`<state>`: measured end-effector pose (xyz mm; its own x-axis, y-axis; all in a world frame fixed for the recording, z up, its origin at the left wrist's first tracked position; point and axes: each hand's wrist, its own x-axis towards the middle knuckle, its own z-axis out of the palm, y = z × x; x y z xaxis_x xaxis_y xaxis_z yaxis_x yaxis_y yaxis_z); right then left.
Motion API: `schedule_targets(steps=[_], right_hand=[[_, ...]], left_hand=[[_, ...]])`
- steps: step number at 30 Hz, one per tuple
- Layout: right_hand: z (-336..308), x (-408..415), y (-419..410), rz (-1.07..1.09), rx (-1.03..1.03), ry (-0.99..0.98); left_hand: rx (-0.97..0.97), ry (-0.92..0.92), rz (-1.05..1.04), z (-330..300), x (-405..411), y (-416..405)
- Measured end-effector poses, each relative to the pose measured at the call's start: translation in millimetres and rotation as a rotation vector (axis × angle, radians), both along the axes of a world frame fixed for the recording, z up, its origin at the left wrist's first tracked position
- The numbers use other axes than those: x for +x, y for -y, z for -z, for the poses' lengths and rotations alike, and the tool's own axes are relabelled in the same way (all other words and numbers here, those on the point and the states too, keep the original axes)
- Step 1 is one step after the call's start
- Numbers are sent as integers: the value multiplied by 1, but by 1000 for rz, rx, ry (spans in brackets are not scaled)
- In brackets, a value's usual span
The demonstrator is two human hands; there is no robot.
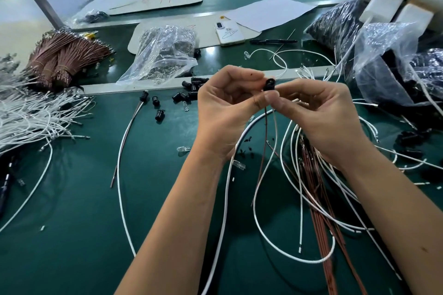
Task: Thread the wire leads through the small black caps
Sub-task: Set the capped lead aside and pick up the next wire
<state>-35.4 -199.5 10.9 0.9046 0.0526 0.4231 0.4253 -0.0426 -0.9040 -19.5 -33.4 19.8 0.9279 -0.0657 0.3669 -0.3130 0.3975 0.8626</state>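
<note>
Both my hands meet above the green table [72, 223] around one small black cap [269, 84]. My left hand [227, 108] pinches the cap between thumb and fingers. My right hand [321, 112] pinches just below the cap, where a brown lead [265, 141] and a white lead [272, 158] hang down from it. Several loose black caps [191, 90] lie on the table behind my left hand. Loose white and brown wires [311, 175] sprawl under my right forearm.
Bundles of brown wires [62, 55] and white wires [28, 115] lie at the left. A clear bag of small parts [165, 52], a phone [229, 32], a pen [273, 41] and bags of black parts [383, 67] sit behind. Clear LEDs [183, 149] dot the table.
</note>
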Motion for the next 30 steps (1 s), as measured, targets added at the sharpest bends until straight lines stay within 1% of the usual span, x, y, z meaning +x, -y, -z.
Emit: schedule_targets(steps=[8,14,19,25,30], right_hand=[[2,0,-1,73,-51,146],[5,3,-3,95,-143,210],[8,4,-6,151,-165,269],[7,1,-6,203,-179,301],[6,1,-7,199,-218,266]], left_hand=[[9,40,80,-2,-3,-1],[-12,15,67,-2,-2,-2],[-28,4,40,-1,-1,0],[1,16,20,0,-1,2],[-3,2,-2,1,-1,2]])
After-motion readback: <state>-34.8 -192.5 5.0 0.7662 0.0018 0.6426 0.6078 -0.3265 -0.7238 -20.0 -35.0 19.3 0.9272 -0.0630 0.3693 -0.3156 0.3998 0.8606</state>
